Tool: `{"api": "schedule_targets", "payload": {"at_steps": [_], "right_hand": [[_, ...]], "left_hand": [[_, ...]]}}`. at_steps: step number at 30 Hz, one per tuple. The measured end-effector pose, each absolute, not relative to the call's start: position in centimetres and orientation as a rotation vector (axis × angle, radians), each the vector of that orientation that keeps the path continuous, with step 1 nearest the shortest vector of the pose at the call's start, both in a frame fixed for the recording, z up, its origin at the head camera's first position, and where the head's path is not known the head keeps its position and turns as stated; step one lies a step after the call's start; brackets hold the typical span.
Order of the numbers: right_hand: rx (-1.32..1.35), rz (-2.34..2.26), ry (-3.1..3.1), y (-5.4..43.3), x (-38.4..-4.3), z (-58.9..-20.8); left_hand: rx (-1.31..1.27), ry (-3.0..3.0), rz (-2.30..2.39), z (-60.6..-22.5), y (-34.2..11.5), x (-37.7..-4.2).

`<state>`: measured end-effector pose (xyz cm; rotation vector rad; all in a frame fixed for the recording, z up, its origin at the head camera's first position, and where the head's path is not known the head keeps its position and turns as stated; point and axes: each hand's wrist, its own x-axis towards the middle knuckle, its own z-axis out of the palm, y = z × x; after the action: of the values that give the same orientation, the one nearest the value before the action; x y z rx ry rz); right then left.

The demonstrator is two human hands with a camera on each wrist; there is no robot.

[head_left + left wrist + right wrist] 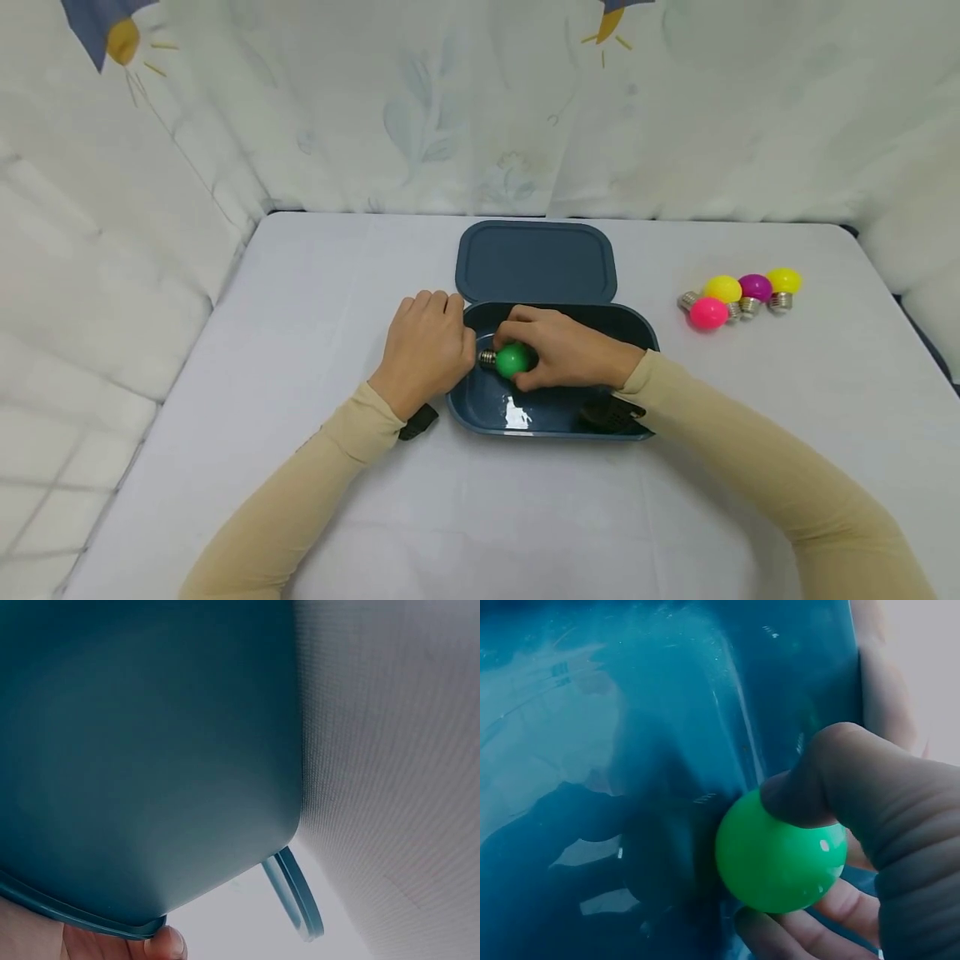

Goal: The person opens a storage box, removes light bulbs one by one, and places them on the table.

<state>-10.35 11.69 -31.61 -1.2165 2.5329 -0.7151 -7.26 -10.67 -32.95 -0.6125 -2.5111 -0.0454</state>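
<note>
A green light bulb (pixel 513 360) with a metal screw base lies low inside a dark blue plastic box (pixel 555 435), its base pointing left. My right hand (pixel 566 348) pinches its round part between thumb and fingers; the right wrist view shows the green bulb (pixel 776 855) with the thumb on top and fingers beneath. At the box's left end, my left hand (pixel 429 350) grips the rim. From the left wrist, the box's outer wall (pixel 150 765) fills much of the picture, with fingertips (pixel 166 943) at its rim.
Behind the box lies a flat dark blue lid (pixel 536 262). To the right, several bulbs sit in a cluster: a pink bulb (pixel 708 313), a purple bulb (pixel 755 287) and yellow bulbs (pixel 784 280). A white cloth covers the table (pixel 330 275); patterned curtains (pixel 337 108) surround it.
</note>
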Motion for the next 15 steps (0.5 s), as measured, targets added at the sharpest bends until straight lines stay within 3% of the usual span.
{"api": "schedule_targets", "payload": {"at_steps": [15], "right_hand": [[-1.19, -0.685, 2.537, 11.9, -9.9, -30.5]], "left_hand": [[-0.611, -2.483, -0.062, -32.9, -10.7, -7.0]]}}
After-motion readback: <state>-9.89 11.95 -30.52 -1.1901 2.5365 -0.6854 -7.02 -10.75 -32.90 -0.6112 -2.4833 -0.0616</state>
